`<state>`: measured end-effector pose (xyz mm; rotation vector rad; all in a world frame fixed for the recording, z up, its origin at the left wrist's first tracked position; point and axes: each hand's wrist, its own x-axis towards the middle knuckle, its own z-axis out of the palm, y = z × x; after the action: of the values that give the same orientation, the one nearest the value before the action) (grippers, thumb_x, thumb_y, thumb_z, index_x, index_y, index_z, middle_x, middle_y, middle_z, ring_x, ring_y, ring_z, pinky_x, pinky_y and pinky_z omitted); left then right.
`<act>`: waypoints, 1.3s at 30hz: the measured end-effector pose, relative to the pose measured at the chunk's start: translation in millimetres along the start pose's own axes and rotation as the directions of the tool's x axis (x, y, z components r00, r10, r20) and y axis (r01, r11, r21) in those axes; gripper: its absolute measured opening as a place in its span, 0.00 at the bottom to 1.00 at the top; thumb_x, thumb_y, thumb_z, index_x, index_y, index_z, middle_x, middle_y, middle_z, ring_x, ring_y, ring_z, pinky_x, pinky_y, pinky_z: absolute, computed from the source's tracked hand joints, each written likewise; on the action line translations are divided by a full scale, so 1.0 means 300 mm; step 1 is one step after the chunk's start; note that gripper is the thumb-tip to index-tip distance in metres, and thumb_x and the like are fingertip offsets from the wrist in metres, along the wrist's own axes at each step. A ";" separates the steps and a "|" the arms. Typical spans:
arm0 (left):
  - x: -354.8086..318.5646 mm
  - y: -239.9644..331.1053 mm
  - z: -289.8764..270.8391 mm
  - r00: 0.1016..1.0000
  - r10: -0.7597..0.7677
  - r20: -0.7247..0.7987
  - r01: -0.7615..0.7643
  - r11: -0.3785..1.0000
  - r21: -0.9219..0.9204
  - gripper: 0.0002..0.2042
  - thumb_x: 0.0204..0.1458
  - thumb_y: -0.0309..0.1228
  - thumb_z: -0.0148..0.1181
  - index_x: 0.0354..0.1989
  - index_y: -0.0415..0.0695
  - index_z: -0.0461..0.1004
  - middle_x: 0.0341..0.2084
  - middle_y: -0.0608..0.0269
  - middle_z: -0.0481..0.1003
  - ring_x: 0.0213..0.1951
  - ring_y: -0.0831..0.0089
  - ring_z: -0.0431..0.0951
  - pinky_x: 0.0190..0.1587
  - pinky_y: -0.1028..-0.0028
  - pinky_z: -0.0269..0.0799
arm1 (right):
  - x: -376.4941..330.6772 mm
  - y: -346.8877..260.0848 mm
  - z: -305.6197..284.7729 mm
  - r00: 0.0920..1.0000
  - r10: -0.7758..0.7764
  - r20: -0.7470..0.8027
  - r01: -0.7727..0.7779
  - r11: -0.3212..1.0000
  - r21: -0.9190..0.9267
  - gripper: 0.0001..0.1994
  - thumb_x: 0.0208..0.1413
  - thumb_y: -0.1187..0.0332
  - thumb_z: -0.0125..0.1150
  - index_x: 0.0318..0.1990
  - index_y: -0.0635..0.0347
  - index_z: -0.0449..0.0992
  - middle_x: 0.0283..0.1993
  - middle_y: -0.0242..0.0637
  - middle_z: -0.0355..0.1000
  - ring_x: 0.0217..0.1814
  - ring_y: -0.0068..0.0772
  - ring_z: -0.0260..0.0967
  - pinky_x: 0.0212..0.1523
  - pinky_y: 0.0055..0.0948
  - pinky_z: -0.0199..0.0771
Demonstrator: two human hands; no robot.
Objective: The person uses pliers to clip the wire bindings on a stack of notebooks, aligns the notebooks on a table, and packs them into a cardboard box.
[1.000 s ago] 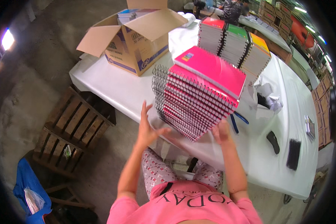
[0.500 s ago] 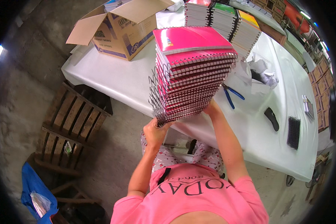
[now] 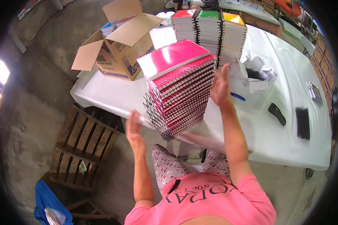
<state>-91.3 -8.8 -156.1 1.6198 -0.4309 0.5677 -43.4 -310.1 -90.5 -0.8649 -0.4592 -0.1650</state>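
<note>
A tall stack of pink-covered spiral notebooks [image 3: 182,93] stands at the table's near edge. Loose ends of black wire coils stick out from its left side. My left hand [image 3: 133,125] is off to the left of the stack, apart from it, fingers stretched and slightly blurred. Along the stack's right side my right hand [image 3: 221,88] is held upright with its fingers extended, close to or touching the notebooks. Behind that forearm, blue-handled pliers [image 3: 238,96] lie partly hidden on the table.
An opened cardboard box [image 3: 120,56] sits at the table's far left. Behind the pink stack stand red [image 3: 185,28], green [image 3: 208,32] and yellow [image 3: 233,37] notebook piles. Farther right are crumpled wrapping [image 3: 258,75], a black object [image 3: 277,113] and black coils [image 3: 302,123]. Wooden pallets [image 3: 82,144] lie left.
Both hands have come away from the bottom of the pink stack. The left has moved out to the left, and the right has risen along the stack's right side.
</note>
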 end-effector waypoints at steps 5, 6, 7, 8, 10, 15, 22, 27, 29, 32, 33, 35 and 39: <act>0.375 0.241 0.156 0.914 0.327 -0.241 -0.357 0.929 -0.092 0.49 0.47 0.73 0.22 0.67 0.44 0.48 0.66 0.54 0.50 0.66 0.58 0.51 0.64 0.56 0.44 | 0.083 -0.168 0.223 0.974 -0.190 0.120 0.211 0.959 -0.191 0.46 0.52 0.29 0.25 0.69 0.58 0.45 0.71 0.40 0.45 0.72 0.39 0.43 0.68 0.37 0.44; 0.417 0.248 0.192 0.886 0.413 -0.212 -0.436 0.897 -0.076 0.46 0.50 0.71 0.21 0.67 0.43 0.48 0.66 0.54 0.49 0.66 0.58 0.52 0.64 0.57 0.45 | 0.092 -0.182 0.244 0.968 -0.191 0.162 0.232 0.926 -0.298 0.48 0.51 0.27 0.26 0.69 0.57 0.44 0.72 0.40 0.43 0.73 0.40 0.41 0.68 0.39 0.45; 0.422 0.262 0.217 0.900 0.401 -0.171 -0.416 0.907 -0.064 0.44 0.51 0.69 0.22 0.62 0.42 0.54 0.61 0.53 0.54 0.63 0.59 0.55 0.62 0.59 0.49 | 0.105 -0.171 0.235 0.952 -0.248 0.181 0.302 0.862 -0.407 0.47 0.51 0.28 0.30 0.68 0.57 0.48 0.70 0.42 0.48 0.71 0.41 0.45 0.68 0.38 0.47; 0.424 0.278 0.243 0.912 0.388 -0.130 -0.397 0.916 -0.051 0.42 0.53 0.67 0.24 0.57 0.40 0.60 0.56 0.52 0.58 0.59 0.60 0.59 0.60 0.60 0.53 | 0.106 -0.176 0.240 0.955 -0.237 0.177 0.293 0.829 -0.477 0.46 0.51 0.28 0.31 0.67 0.58 0.50 0.69 0.43 0.50 0.70 0.41 0.47 0.67 0.38 0.48; 0.432 0.284 0.288 0.925 0.375 -0.064 -0.378 0.925 -0.037 0.40 0.56 0.64 0.26 0.49 0.37 0.69 0.48 0.50 0.66 0.54 0.61 0.65 0.57 0.62 0.60 | 0.103 -0.179 0.242 0.962 -0.233 0.141 0.270 0.749 -0.605 0.45 0.52 0.30 0.34 0.66 0.59 0.53 0.67 0.45 0.54 0.69 0.40 0.50 0.67 0.37 0.49; 0.414 0.270 0.297 0.879 0.451 -0.154 -0.459 0.889 -0.015 0.37 0.57 0.62 0.30 0.50 0.37 0.69 0.47 0.50 0.66 0.50 0.64 0.67 0.52 0.67 0.67 | 0.104 -0.145 0.252 0.986 -0.168 -0.018 0.139 0.867 -0.478 0.38 0.58 0.36 0.38 0.56 0.67 0.68 0.59 0.47 0.64 0.63 0.36 0.57 0.65 0.30 0.49; 0.397 0.278 0.312 0.994 0.096 -0.048 -0.107 0.894 -0.436 0.39 0.52 0.65 0.41 0.53 0.37 0.62 0.44 0.54 0.64 0.49 0.68 0.68 0.53 0.68 0.68 | 0.068 -0.156 0.276 0.968 -0.234 -0.088 0.127 0.763 -0.634 0.35 0.59 0.40 0.43 0.53 0.69 0.69 0.54 0.47 0.69 0.57 0.33 0.65 0.58 0.27 0.60; 0.410 0.270 0.318 0.998 0.021 -0.060 -0.050 0.833 -0.551 0.40 0.52 0.66 0.37 0.56 0.38 0.60 0.52 0.51 0.63 0.54 0.63 0.66 0.57 0.64 0.66 | 0.046 -0.150 0.271 0.933 -0.351 -0.086 0.190 0.679 -0.709 0.35 0.58 0.40 0.44 0.56 0.67 0.67 0.55 0.50 0.68 0.57 0.36 0.65 0.58 0.29 0.60; 0.428 0.230 0.284 1.000 -0.014 0.013 0.019 0.734 -0.679 0.41 0.52 0.67 0.30 0.57 0.38 0.59 0.58 0.52 0.60 0.58 0.60 0.63 0.61 0.60 0.62 | 0.038 -0.129 0.241 0.913 -0.394 -0.103 0.246 0.735 -0.632 0.36 0.56 0.39 0.47 0.58 0.65 0.65 0.55 0.49 0.68 0.58 0.38 0.64 0.59 0.31 0.60; 0.421 0.250 0.284 0.996 -0.016 0.090 0.072 0.746 -0.663 0.41 0.53 0.66 0.28 0.57 0.37 0.59 0.58 0.52 0.62 0.58 0.61 0.63 0.62 0.60 0.59 | 0.014 -0.069 0.157 0.910 -0.392 -0.136 0.265 0.801 -0.537 0.38 0.51 0.40 0.55 0.60 0.63 0.63 0.54 0.48 0.69 0.57 0.38 0.64 0.59 0.32 0.59; 0.426 0.259 0.296 0.999 -0.018 0.026 0.031 0.753 -0.658 0.38 0.54 0.65 0.31 0.53 0.37 0.62 0.52 0.51 0.66 0.54 0.63 0.67 0.59 0.62 0.64 | -0.015 -0.052 0.182 0.926 -0.365 -0.100 0.250 0.789 -0.561 0.39 0.49 0.41 0.59 0.61 0.62 0.63 0.53 0.47 0.69 0.57 0.37 0.64 0.59 0.32 0.60; 0.431 0.280 0.287 0.998 -0.047 0.030 0.056 0.800 -0.598 0.35 0.55 0.62 0.35 0.50 0.38 0.63 0.47 0.51 0.68 0.50 0.65 0.70 0.55 0.65 0.67 | -0.035 -0.055 0.218 0.967 -0.230 -0.106 0.150 0.859 -0.490 0.41 0.42 0.49 0.70 0.61 0.62 0.62 0.50 0.42 0.70 0.54 0.32 0.65 0.58 0.31 0.62; 0.426 0.277 0.287 0.996 -0.090 -0.018 0.063 0.813 -0.579 0.30 0.57 0.58 0.40 0.45 0.38 0.64 0.39 0.54 0.71 0.43 0.69 0.73 0.50 0.69 0.71 | -0.039 -0.059 0.218 0.980 -0.177 -0.095 0.128 0.914 -0.386 0.41 0.41 0.55 0.73 0.62 0.62 0.60 0.53 0.41 0.68 0.54 0.30 0.65 0.57 0.30 0.62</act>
<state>-26.8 -98.5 -20.2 1.0264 -0.4500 0.3595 -80.5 -272.0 -46.8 -1.1900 -0.3790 -0.4635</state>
